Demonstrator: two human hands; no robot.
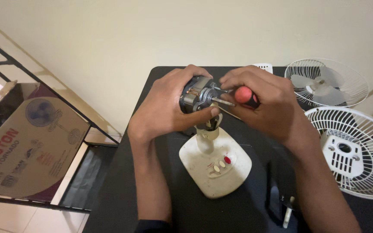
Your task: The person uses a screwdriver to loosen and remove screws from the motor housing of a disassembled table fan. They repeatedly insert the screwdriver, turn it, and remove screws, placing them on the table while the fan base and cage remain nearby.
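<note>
My left hand (167, 103) wraps around a bare fan motor (197, 94) with visible copper windings, mounted on the neck of a white fan base (214, 166) with push buttons. My right hand (266, 101) grips a screwdriver with a red and black handle (246, 97); its metal shaft points left into the motor's front. Both hands are close together above a black table (221, 211).
Two white wire fan grilles lie at the right, one at the back (327, 82) with the blade inside and one nearer (355, 151) with a plastic centre plate. A cardboard fan box (26, 146) rests on a black metal rack at the left. A small tool (288, 211) lies near the table's front.
</note>
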